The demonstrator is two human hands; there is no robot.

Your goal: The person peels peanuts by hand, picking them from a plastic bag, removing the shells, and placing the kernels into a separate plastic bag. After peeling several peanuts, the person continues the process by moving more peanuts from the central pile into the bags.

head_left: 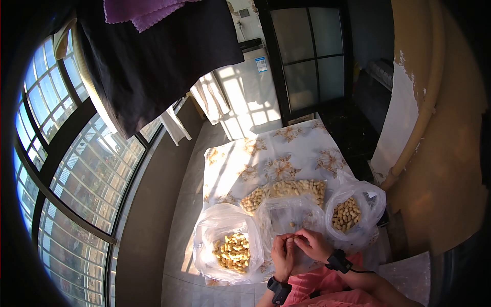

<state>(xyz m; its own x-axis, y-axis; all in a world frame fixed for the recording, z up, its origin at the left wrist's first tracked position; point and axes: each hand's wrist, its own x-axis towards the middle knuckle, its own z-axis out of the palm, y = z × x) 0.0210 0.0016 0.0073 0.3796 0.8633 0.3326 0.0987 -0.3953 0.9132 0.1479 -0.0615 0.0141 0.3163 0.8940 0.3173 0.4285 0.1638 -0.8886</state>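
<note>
three clear plastic bags sit along the near edge of a table covered by a floral tablecloth (286,148). the left bag (215,227) lies open and holds a mound of unshelled peanuts, lit yellow by the sun. the middle bag (289,212) is nearly empty, with only a few small pale bits at its bottom. the right bag (358,197) stands with its mouth open and is partly filled with peanuts. a loose heap of peanuts (286,190) lies on the cloth just beyond the middle bag, between the left and right bags.

both hands meet over the near rim of the middle bag. the left hand (283,253) points its fingers away from the body, curled inward, with a black watch (279,290) on the wrist. the right hand (313,244) comes in from the right, knuckles up, with a black wristband (338,261) behind it. the fingertips of both hands pinch a single peanut (295,237) between them; it is too small to tell whether its shell is cracked. the pink sleeves (327,286) sit at the near edge.
</note>
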